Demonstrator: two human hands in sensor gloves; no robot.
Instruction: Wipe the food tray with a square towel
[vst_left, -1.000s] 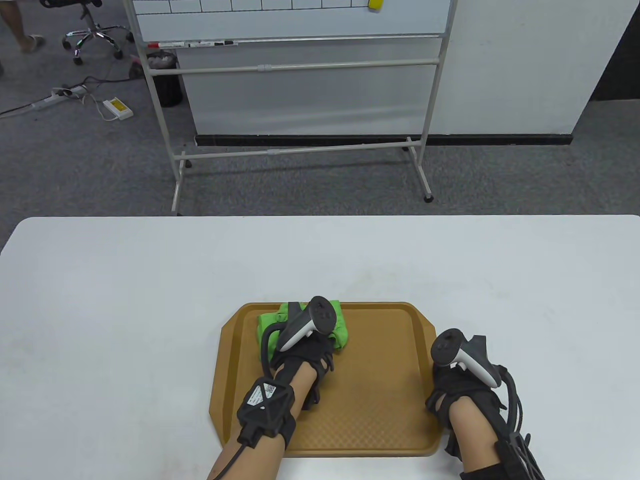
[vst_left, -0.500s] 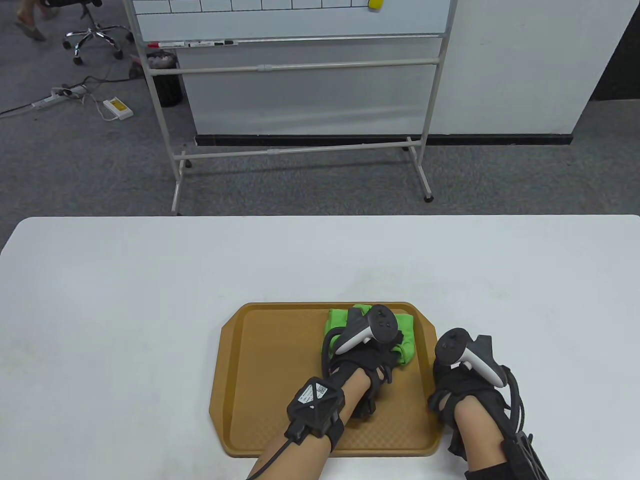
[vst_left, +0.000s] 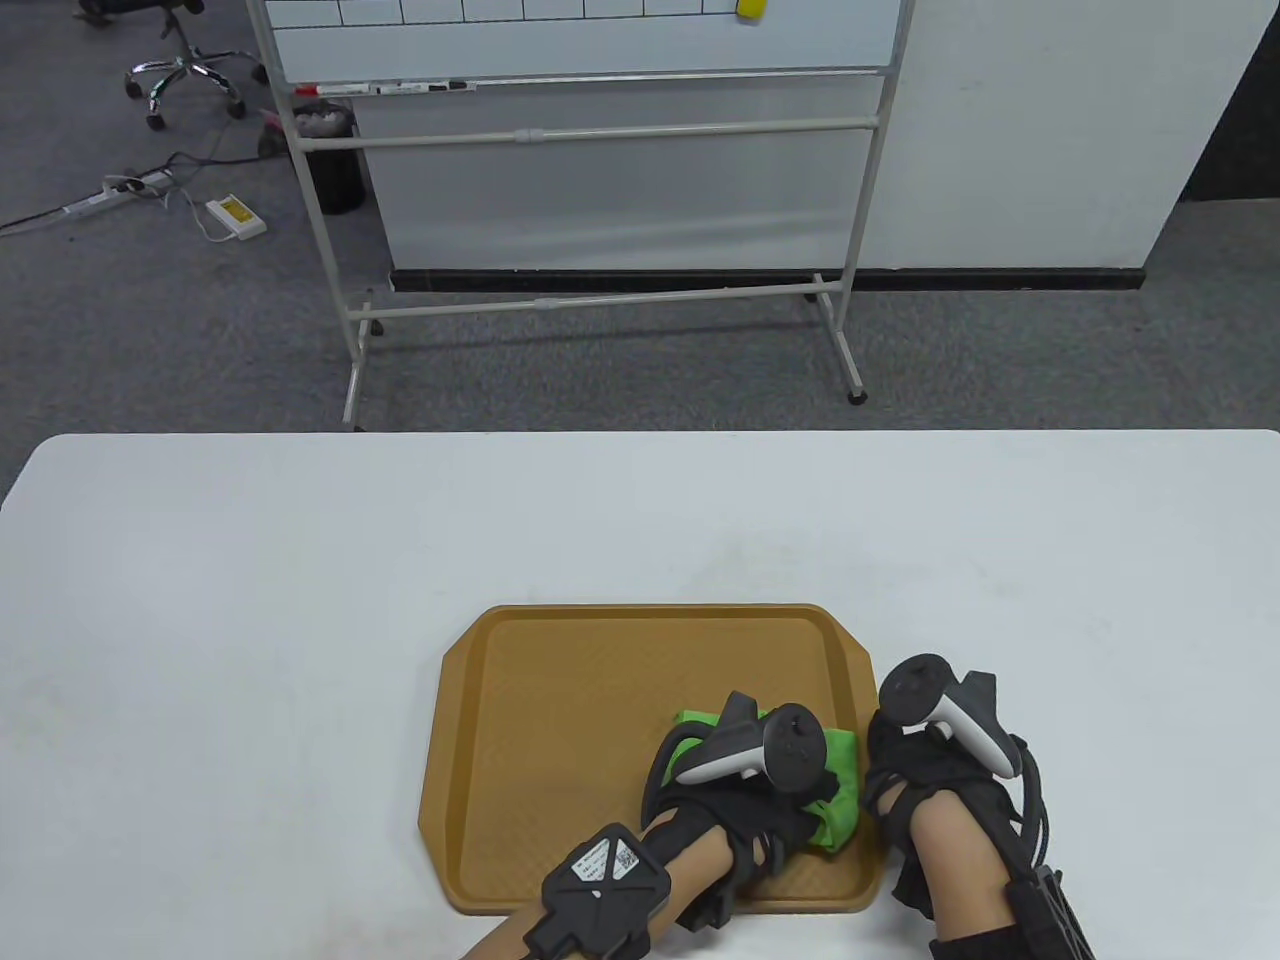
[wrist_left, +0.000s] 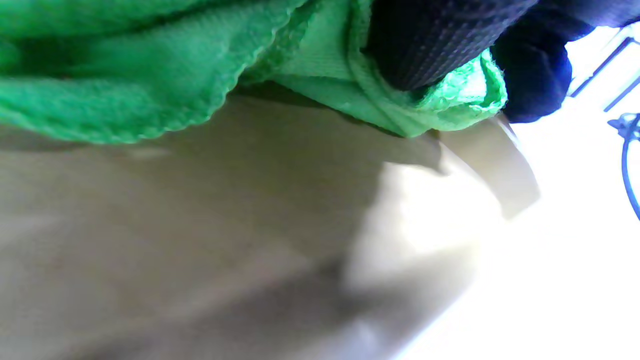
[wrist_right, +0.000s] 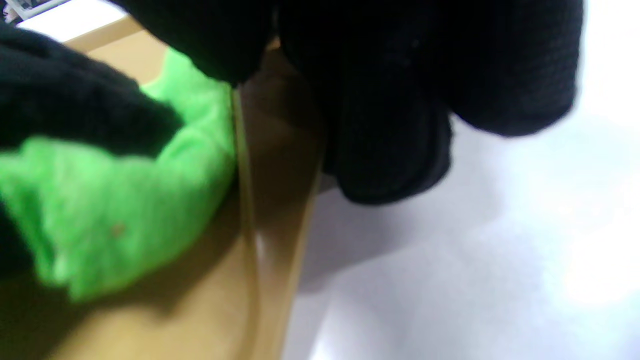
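Looking down, table view: a brown food tray lies on a white table, at the table's near edge.
Towel: a bunched green square towel sits inside the tray, in its near right corner.
Left hand: the left hand reaches in over the tray's near rim, forearm angled toward the tray's right side, palm down on the towel, pressing it to the tray floor; its fingers are hidden under the tracker.
Right hand: the right hand rests at the tray's right rim, forearm coming straight in beside the tray.
Beyond the table: a whiteboard on a stand.

Left wrist view: gloved fingertips bear down on the green towel, which lies crumpled on the tray floor.

Right wrist view: dark gloved fingers curl over the tray rim, gripping it; the towel lies just inside that rim, touching it.
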